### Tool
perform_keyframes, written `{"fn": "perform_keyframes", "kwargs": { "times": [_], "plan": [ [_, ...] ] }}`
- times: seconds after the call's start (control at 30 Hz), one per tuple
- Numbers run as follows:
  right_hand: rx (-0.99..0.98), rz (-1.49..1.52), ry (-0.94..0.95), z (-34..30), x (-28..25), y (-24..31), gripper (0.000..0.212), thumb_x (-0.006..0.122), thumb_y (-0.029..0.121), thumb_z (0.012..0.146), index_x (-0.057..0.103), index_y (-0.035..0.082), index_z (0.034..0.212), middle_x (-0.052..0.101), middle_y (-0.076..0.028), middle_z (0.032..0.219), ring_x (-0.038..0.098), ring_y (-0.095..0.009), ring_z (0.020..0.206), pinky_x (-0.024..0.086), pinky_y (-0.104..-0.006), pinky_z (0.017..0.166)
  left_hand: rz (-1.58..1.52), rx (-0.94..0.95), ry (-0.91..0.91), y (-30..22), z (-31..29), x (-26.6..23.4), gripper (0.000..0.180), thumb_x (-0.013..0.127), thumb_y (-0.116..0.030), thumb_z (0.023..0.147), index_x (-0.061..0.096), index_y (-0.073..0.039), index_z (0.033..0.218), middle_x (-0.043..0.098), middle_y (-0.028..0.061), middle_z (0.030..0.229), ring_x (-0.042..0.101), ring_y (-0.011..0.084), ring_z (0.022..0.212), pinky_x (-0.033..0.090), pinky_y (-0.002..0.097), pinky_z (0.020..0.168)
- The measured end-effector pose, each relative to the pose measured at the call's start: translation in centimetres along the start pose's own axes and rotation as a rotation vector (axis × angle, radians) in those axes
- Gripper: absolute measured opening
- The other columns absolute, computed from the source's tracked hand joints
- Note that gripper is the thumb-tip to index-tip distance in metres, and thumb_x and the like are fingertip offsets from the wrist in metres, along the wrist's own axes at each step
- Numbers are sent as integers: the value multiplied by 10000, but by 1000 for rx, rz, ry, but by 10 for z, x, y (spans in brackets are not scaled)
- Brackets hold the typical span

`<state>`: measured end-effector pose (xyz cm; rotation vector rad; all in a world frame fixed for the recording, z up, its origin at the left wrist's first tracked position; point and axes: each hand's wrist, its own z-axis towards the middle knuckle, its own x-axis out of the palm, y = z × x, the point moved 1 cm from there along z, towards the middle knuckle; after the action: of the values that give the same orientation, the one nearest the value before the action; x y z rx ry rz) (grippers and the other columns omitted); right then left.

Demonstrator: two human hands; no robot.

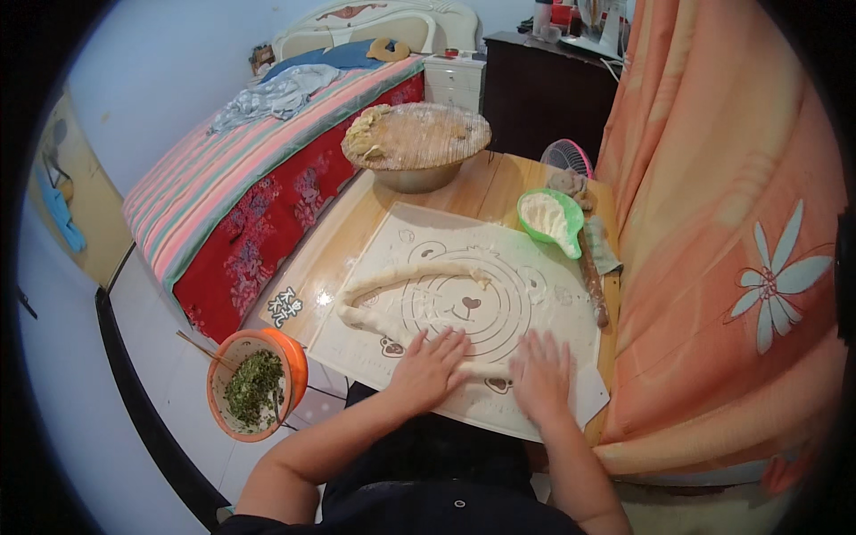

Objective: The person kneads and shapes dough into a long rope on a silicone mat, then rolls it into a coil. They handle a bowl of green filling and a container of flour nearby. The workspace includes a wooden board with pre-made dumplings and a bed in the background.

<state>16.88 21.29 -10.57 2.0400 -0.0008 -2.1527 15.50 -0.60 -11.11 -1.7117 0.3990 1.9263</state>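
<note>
Left hand (432, 367) lying flat on the dough (410, 270), right hand (541, 374) kinda blurry by one end, both unclenched. Dough bends round at 9 o'clock on the mat (571, 334), orange bowl (295, 361) around 8.

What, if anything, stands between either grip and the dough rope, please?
Nothing visible: the left grip lies over the near stretch of the dough rope, and the right grip, blurred, is at its near end. The green flour bowl and rolling pin sit farther off, to the right.
</note>
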Motion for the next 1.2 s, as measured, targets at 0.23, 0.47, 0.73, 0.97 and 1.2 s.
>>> {"fn": "perform_keyframes", "kwargs": {
  "times": [0.23,0.47,0.73,0.97,1.2],
  "plan": [
    [-10,13,-176,87,1,22,509,408,280,939,413,43,1390,306,-113,1510,250,-230,1404,105,-439,1157,-135,-118,-383,6,92,7,579,453,-406,944,399,-25,1376,395,145,1445,347,266,1353,242,479,1102],
    [-217,137,35,-40,-10,39,518,491,279,891,463,16,1337,415,-143,1431,331,-297,1353,193,-492,1120,-165,93,-32,-38,-40,-6,673,475,-442,922,310,-56,1448,344,146,1484,307,257,1387,203,516,1111],
    [74,93,-229,54,21,14,529,470,360,925,458,56,1358,412,-150,1431,318,-300,1357,161,-493,1127,39,-244,-244,3,54,8,598,454,-449,928,413,-67,1385,404,125,1446,375,240,1340,241,510,1097],
    [-268,127,44,-48,-14,33,557,535,347,883,452,65,1357,418,-126,1424,322,-299,1353,219,-522,1099,-103,87,-37,-11,-48,-14,609,449,-468,926,393,-100,1407,402,95,1456,358,236,1355,213,509,1106],
    [36,66,-220,60,17,16,550,441,379,947,409,59,1393,373,-139,1461,283,-276,1382,142,-488,1139,-1,-231,-206,18,46,4,574,438,-416,938,399,-65,1391,387,117,1463,355,246,1354,226,481,1111]
  ]
}}
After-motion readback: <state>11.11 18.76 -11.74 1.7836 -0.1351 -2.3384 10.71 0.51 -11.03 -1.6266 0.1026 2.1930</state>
